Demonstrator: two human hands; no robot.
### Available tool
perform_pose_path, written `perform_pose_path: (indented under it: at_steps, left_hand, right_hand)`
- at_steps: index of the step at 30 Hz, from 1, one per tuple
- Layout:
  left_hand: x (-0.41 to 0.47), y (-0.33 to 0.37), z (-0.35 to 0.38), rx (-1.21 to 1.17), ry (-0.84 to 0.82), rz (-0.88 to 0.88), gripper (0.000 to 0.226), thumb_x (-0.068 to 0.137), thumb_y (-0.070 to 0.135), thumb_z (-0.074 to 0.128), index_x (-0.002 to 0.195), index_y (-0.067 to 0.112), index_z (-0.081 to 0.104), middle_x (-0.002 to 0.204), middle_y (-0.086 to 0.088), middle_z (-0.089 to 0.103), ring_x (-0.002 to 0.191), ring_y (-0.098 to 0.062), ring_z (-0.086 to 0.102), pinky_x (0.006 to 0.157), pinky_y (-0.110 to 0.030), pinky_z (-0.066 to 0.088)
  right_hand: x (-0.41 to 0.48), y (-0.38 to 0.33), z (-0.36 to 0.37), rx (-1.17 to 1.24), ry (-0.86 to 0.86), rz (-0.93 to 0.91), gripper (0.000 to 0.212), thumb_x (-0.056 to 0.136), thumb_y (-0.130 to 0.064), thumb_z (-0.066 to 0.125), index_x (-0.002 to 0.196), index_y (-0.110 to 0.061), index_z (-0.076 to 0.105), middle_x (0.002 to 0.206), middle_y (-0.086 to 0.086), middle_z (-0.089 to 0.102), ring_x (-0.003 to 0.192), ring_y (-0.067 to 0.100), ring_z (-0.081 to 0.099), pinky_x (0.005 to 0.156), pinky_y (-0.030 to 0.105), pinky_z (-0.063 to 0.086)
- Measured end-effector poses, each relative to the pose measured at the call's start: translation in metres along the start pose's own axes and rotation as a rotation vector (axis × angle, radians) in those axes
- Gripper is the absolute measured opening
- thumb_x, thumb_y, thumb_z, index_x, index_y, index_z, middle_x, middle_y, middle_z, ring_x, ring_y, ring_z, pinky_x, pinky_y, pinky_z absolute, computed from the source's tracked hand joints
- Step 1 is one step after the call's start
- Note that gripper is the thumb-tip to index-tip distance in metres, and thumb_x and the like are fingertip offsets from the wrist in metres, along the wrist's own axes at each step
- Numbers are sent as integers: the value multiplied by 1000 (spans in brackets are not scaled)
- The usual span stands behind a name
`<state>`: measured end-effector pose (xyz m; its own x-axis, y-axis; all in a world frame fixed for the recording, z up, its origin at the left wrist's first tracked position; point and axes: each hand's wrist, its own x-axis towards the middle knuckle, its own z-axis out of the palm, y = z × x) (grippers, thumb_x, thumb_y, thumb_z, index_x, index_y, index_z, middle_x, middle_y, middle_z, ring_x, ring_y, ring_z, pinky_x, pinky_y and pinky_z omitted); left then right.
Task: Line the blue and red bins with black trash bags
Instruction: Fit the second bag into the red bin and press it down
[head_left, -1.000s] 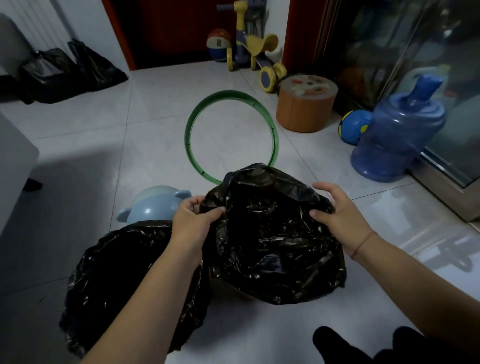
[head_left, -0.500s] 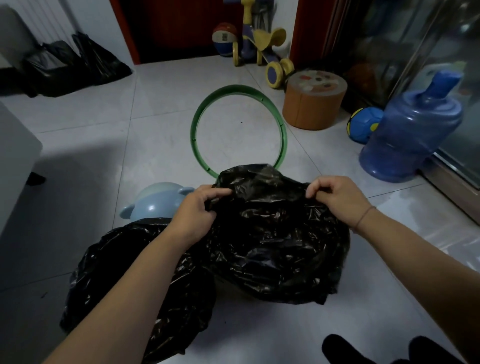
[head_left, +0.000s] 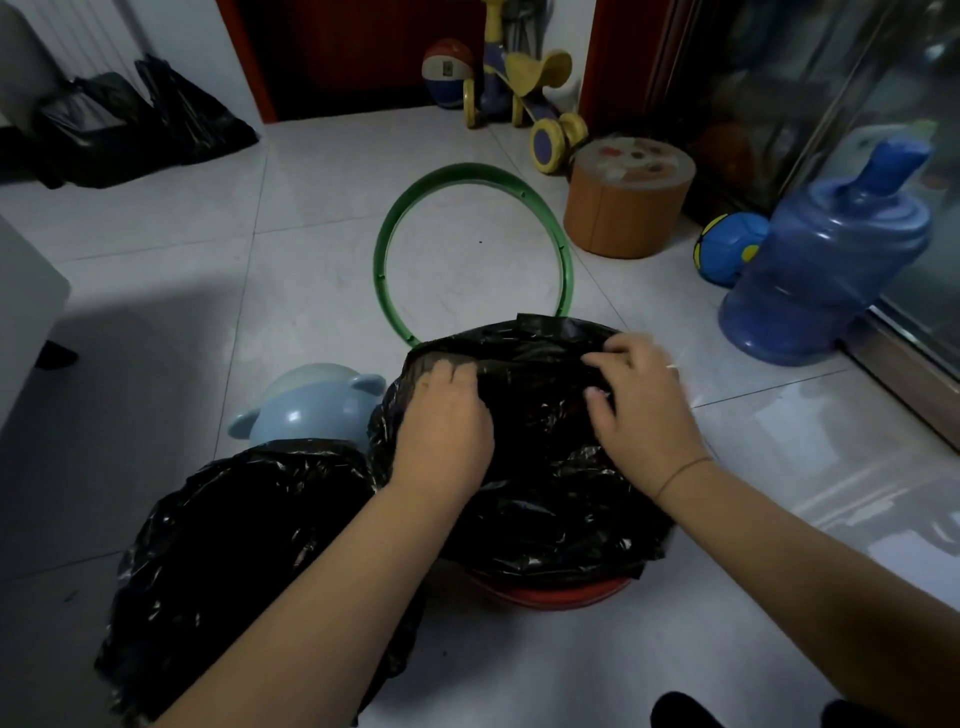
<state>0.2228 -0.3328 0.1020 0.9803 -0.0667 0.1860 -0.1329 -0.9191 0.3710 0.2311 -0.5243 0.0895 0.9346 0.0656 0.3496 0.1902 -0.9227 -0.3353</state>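
One scooter upper centre on pale tiled floor, green hoop below it. Gripping black bag with left hand and right hand, fingers curled on its top fold; red bin nearly hidden beneath.

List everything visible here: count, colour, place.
trash bag: 1, black, centre, draped over red bin
red bin: 1, red, rim showing below bag
second trash bag: 1, black, lower left
eared tub: 1, pale blue, behind second trash bag
ring: 1, green, on floor beyond bin
water jug: 1, blue, right
stool: 1, orange, back right
blue ball: 1, blue and yellow, beside jug
striped ball: 1, multicoloured, back
ride-on toy: 1, yellow and purple, back
heap of bags: 1, black, back left
feet: 2, dark, bottom right
left hand: 1, grips trash bag's edge
right hand: 1, pinches same edge
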Motion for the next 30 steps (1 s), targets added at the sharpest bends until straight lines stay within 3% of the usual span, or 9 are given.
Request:
perform_pose_path:
  at_steps: [3, 6, 9, 13, 17, 20, 23, 27, 30]
  left_hand:
    - [-3, 0, 22, 109, -87, -113, 59, 97, 43, 39, 144, 11, 29, 141, -10, 41, 130, -29, 33, 104, -39, 30]
    - [-3, -6, 35, 82, -115, -162, 72, 92, 62, 27, 150, 21, 15, 151, -6, 32, 139, -29, 23, 108, -49, 24]
    - [3, -14, 41, -68, -184, -276, 79, 84, 74, 20, 150, 30, 11, 154, -5, 29, 140, -32, 24, 107, -54, 24]
    - [10, -30, 41, -241, -218, -374, 84, 80, 79, 19, 147, 30, 26, 142, -7, 47, 128, -28, 45, 97, -43, 38]
    - [15, -42, 39, -426, -286, -528, 85, 81, 79, 20, 141, 23, 40, 139, -7, 51, 127, -29, 46, 95, -39, 36]
    - [12, -45, 40, -502, -256, -555, 86, 80, 80, 18, 139, 23, 44, 140, -7, 51, 128, -28, 45, 100, -42, 35]
    - [3, -43, 39, -602, -177, -556, 84, 80, 81, 19, 138, 26, 45, 139, -7, 52, 128, -28, 45, 100, -42, 35]
    - [-6, -38, 41, -690, -86, -603, 77, 85, 75, 23, 136, 24, 47, 139, -8, 51, 129, -28, 44, 94, -37, 33]
    - [-5, -35, 41, -759, -52, -681, 77, 88, 71, 21, 134, 16, 50, 138, -10, 51, 124, -26, 46, 91, -35, 31]
  right_hand:
    - [-3, -2, 20, 20, -245, 97, 54, 95, -45, 39, 141, -17, 39, 144, 7, 37, 132, 27, 34, 114, 45, 20]
    - [-4, 4, 34, -77, -287, 158, 65, 91, -60, 21, 146, -27, 26, 151, 1, 29, 139, 23, 24, 114, 49, 8]
    - [1, 6, 39, -106, -299, 173, 72, 86, -67, 14, 146, -29, 25, 151, 1, 31, 137, 26, 28, 111, 50, 18]
    - [8, 15, 39, -98, -338, 288, 73, 85, -72, 18, 141, -27, 34, 140, 8, 45, 122, 35, 46, 98, 46, 41]
    - [26, 31, 31, 95, -430, 452, 79, 85, -73, 13, 119, -17, 56, 115, 13, 62, 97, 28, 55, 81, 36, 42]
    - [29, 40, 27, 308, -458, 473, 80, 90, -67, 12, 112, -9, 62, 110, 14, 61, 95, 24, 51, 83, 32, 36]
    - [15, 48, 23, 511, -406, 517, 84, 81, -76, 13, 108, -16, 65, 104, 4, 61, 95, 19, 53, 86, 29, 34]
    - [-1, 56, 22, 884, -363, 692, 86, 67, -88, 20, 101, -29, 73, 105, 4, 71, 103, 18, 63, 97, 35, 43]
    - [-6, 59, 25, 1064, -351, 792, 86, 73, -85, 25, 111, -22, 70, 110, 11, 70, 107, 25, 64, 103, 42, 44]
